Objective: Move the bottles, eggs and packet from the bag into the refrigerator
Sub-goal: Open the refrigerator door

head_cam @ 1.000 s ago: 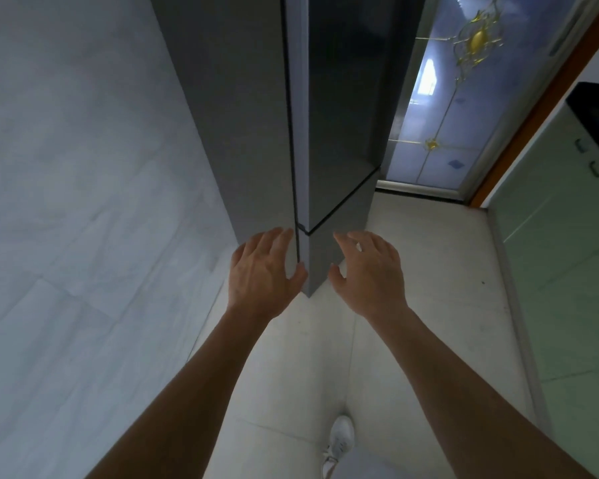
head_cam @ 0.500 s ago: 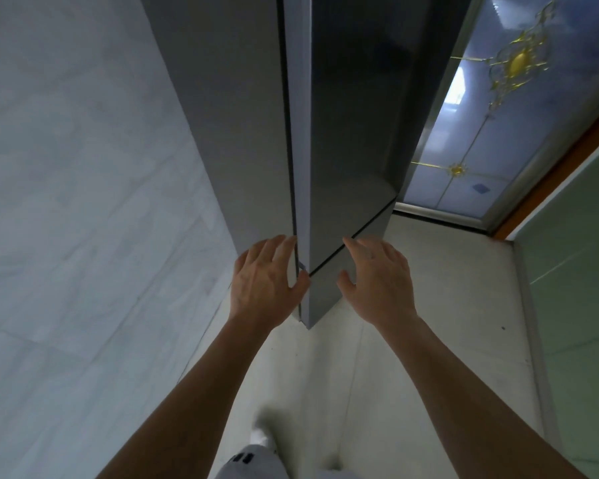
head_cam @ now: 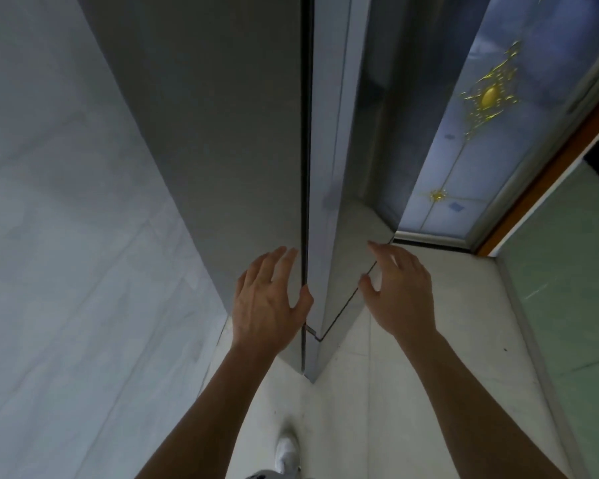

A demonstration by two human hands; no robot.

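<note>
A tall grey refrigerator (head_cam: 229, 140) fills the middle of the view, its doors closed, with a dark seam down its near corner. My left hand (head_cam: 268, 302) is spread with straight fingers over the fridge's left face, right beside that seam. My right hand (head_cam: 400, 292) is raised, fingers relaxed and empty, in front of the door face on the right side of the corner, near the thin horizontal gap between upper and lower doors. Neither the bag nor the bottles, eggs or packet are in view.
A pale marble wall (head_cam: 66, 236) runs close along the left. A blue glass door with gold ornaments (head_cam: 478, 126) stands behind the fridge, framed in orange wood. Pale green cabinet fronts (head_cam: 567, 305) line the right. A white shoe (head_cam: 286, 451) stands on the light tiled floor.
The view has closed in on the fridge corner. Both hands have risen slightly along it and spread further apart, the right one drifting to the right.
</note>
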